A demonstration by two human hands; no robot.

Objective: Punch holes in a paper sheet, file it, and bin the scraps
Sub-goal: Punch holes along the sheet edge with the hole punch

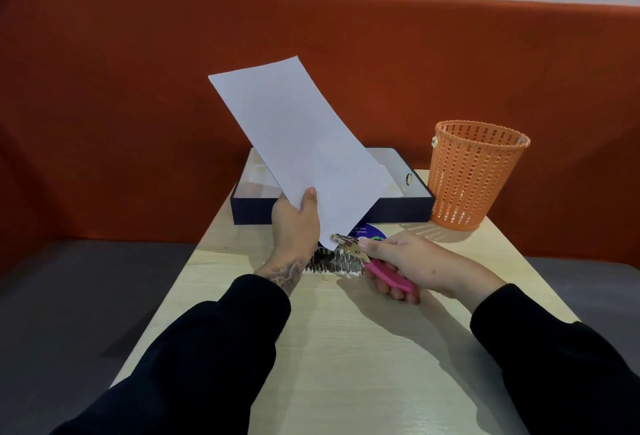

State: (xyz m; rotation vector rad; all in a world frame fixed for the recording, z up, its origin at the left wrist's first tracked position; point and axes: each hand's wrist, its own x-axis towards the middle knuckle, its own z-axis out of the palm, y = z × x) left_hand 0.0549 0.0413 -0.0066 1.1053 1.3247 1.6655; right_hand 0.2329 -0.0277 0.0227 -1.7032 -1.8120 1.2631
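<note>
1. The paper sheet [298, 136] is held tilted in the air above the middle of the tabletop [346, 348]. Its lowest corner meets the metal head of the hole punch [349, 249].
2. Your left hand [294, 223] pinches the sheet's lower edge. Your right hand [415, 261] is curled round the punch's pink handles.
3. Expect a light, thin, floppy sheet. Grip close to the punching point to prevent buckling or tearing.
4. A rigid dark-blue box [332, 214] lies at the far edge. An orange perforated plastic bin [474, 174] stands at the far right corner.
</note>
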